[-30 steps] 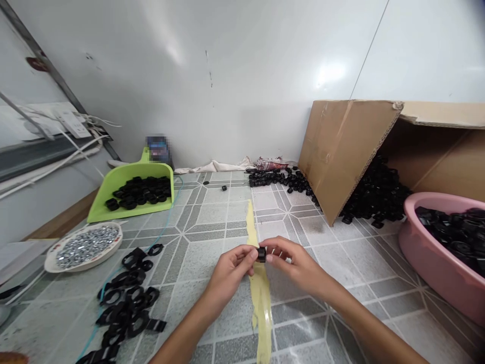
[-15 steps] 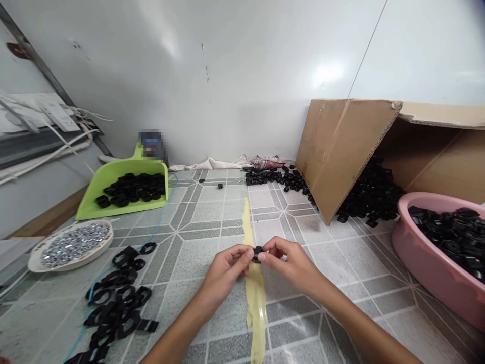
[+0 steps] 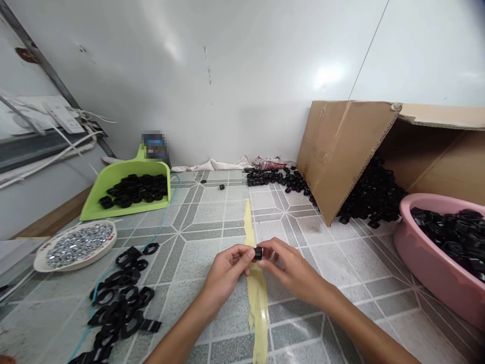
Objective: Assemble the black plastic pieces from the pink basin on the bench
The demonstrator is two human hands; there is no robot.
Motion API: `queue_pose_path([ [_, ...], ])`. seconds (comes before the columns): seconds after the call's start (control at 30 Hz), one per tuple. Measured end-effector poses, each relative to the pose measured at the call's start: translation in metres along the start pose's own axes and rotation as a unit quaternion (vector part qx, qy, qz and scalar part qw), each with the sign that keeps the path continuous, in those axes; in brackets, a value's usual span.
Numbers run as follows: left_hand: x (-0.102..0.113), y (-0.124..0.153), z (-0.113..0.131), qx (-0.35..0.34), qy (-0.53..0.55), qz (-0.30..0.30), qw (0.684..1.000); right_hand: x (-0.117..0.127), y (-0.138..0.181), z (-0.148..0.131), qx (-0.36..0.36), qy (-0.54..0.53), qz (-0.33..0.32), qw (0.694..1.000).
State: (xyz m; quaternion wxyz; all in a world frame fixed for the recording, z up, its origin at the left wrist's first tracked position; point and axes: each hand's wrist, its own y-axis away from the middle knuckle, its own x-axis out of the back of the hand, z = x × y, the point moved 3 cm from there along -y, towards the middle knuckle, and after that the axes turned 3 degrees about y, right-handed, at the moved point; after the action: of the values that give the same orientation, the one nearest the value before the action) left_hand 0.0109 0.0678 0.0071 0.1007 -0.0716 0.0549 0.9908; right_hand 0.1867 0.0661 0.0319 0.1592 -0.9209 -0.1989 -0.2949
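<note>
Between the thumb and fingers of my left hand is a small black cylindrical plastic part, held over the middle of the floor. My right hand is at the part's right side. Its thumb and forefinger are spread above and below the part's end, close to it; whether a fingertip touches is hard to tell. Under both hands runs a strip of yellow tape on the tiled floor. To the left of my left forearm lies a loose pile of black plastic rings.
A plate of small silvery metal pieces and a green dustpan with black rings stand at left. At right, a cardboard box on its side spills black parts beside a pink basin. More black parts lie by the wall.
The fingers of my right hand have loosened and parted from the black part, showing more of it. My left hand keeps its grip. The view has shifted slightly.
</note>
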Motion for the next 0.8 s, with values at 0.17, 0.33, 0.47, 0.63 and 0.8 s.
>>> queue_pose_path([
  [0.17,-0.0028,0.0006,0.0022,0.005,0.000,-0.019,1.000,-0.0039,-0.0014,0.0046,-0.066,-0.026,-0.007,0.997],
  [0.33,-0.0022,0.0009,0.0026,0.001,-0.002,-0.005,1.000,-0.0006,-0.0024,-0.0003,-0.006,-0.078,0.013,0.997],
  [0.47,-0.0023,0.0005,0.0009,-0.007,-0.019,-0.018,1.000,-0.0024,-0.0019,0.0000,-0.037,-0.066,0.033,0.997],
  [0.63,-0.0010,-0.0011,-0.0011,-0.011,-0.015,-0.007,1.000,-0.0024,-0.0015,0.0007,-0.056,-0.075,0.043,0.995],
  [0.8,-0.0002,0.0004,-0.0014,-0.013,-0.010,0.014,1.000,-0.0050,-0.0001,-0.0025,0.000,-0.063,0.029,0.998],
])
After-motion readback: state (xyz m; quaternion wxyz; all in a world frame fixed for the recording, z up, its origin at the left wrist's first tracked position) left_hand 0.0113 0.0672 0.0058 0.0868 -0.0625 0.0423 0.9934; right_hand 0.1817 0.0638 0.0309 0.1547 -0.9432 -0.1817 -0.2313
